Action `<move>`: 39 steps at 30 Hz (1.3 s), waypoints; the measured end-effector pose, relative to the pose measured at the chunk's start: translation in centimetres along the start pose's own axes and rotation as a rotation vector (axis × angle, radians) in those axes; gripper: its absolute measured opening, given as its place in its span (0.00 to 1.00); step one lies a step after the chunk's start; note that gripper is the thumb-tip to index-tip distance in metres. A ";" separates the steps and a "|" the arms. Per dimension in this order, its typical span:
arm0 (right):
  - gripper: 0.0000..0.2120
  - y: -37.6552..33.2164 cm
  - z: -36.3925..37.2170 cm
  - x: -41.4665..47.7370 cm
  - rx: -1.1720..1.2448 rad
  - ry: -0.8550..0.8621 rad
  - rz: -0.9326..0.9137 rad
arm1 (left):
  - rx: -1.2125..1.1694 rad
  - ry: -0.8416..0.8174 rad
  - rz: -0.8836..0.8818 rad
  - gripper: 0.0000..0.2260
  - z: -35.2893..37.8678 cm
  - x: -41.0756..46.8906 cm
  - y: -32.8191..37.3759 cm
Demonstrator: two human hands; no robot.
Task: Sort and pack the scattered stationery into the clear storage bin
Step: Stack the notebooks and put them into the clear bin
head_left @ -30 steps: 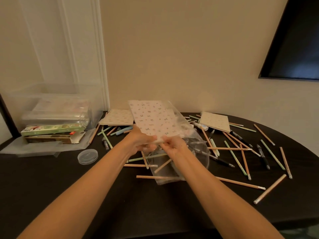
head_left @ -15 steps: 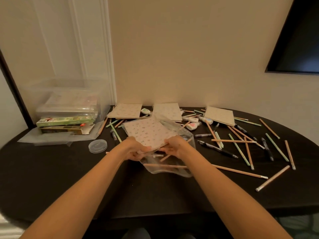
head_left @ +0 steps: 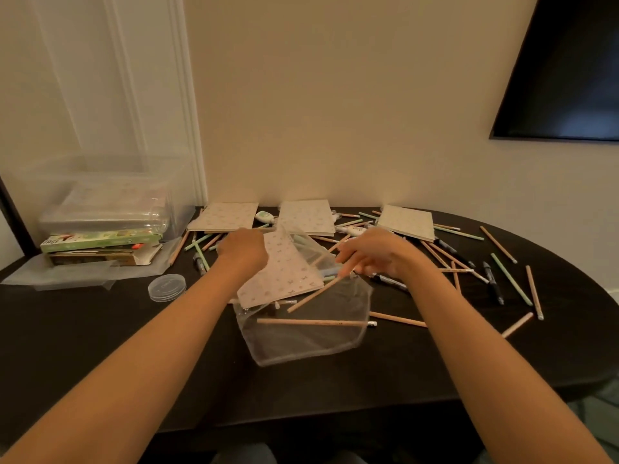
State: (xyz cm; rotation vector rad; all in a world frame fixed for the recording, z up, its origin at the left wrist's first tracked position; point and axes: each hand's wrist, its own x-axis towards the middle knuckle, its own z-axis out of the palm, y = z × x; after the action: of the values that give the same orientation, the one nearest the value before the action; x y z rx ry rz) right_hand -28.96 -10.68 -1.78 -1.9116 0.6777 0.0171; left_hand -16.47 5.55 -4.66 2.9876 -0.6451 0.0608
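Note:
A patterned notebook [head_left: 284, 276] lies tilted on a clear plastic pouch [head_left: 301, 343] at the table's middle. My left hand [head_left: 243, 252] grips the notebook's far left edge, its fingers curled out of sight. My right hand [head_left: 378, 254] hovers at the pouch's far right rim with fingers loosely stretched. Its fingertips are by the upper end of a wooden pencil [head_left: 313, 294]. The clear storage bin [head_left: 100, 185] stands at the far left and holds a flat clear case.
Three more patterned notebooks [head_left: 222, 217] lie along the wall. Several pencils and pens [head_left: 495, 279] are scattered to the right. A round clear lid [head_left: 166, 287] and a stack of boxes [head_left: 97, 247] sit by the bin. A dark screen hangs at the upper right.
The notebook and pouch came down from mid-air onto the table. Both hands slid from the notebook's near edge to its far side, the right one letting go.

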 end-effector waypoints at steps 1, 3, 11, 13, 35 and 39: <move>0.09 0.0 -0.6 0.5 0.020 0.059 0.002 | -0.012 0.019 0.007 0.14 0.0 0.8 0.4; 0.06 0.1 -1.4 2.0 0.071 0.146 0.023 | -0.033 0.035 0.033 0.13 -0.3 2.3 1.5; 0.11 0.1 -1.9 12.6 0.207 0.262 0.077 | -0.175 -0.025 0.092 0.04 1.0 11.7 3.8; 0.14 0.0 -1.7 15.1 0.153 0.305 -0.009 | -0.209 -0.044 0.111 0.06 1.7 13.2 4.0; 0.08 -1.6 -1.5 25.8 0.528 0.292 -0.033 | -0.866 0.101 -0.230 0.12 5.8 22.5 4.9; 0.05 -2.1 -1.7 23.2 0.594 0.332 -0.135 | -1.163 0.183 -0.268 0.20 4.0 20.5 5.9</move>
State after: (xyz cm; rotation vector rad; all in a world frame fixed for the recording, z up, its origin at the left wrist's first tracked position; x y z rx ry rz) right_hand -8.99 -21.93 -6.48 -1.3868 0.6773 -0.5401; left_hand -0.18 -8.56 -7.01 1.8756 -0.1346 -0.0470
